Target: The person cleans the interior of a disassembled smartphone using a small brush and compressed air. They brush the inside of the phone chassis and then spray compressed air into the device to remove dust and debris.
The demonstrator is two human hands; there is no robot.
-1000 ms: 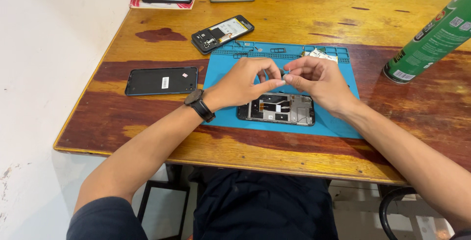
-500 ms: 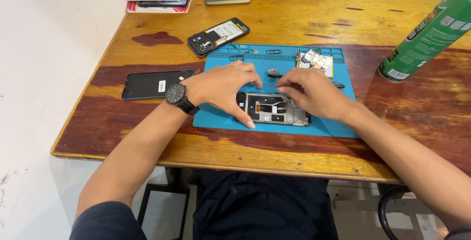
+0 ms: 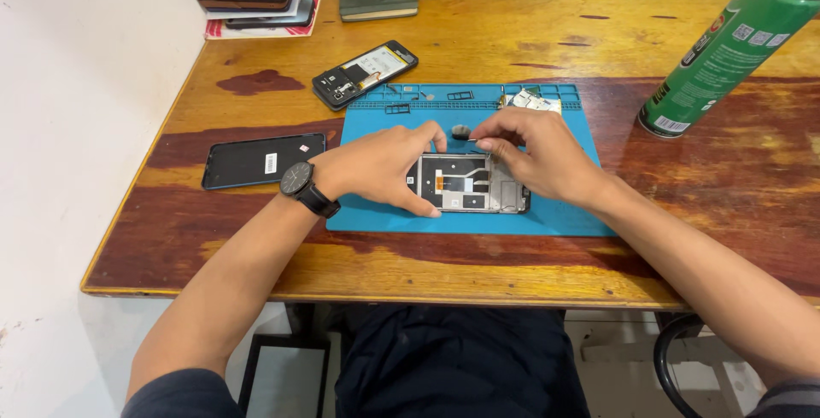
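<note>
**Opened phone frame held on blue mat**

We saw the phone frame (image 3: 468, 184) lying flat on the blue mat (image 3: 564, 213), near its front edge. The left hand (image 3: 384, 166) gripped the frame's left end, fingers and thumb clamped on it. The right hand (image 3: 538, 153) rested over the right end, thumb and forefinger pinched together on a thin tool; we could not tell what kind. A small round part (image 3: 460, 131) lay just beyond the frame. A green spray can (image 3: 726, 46) stood well apart on the wooden table (image 3: 512, 34).

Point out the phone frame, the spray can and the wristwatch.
phone frame (image 3: 465, 183): head view, on its open middle between the hands.
spray can (image 3: 726, 55): head view, on the green body.
wristwatch (image 3: 296, 181): head view, on the dark dial at the left wrist.
</note>
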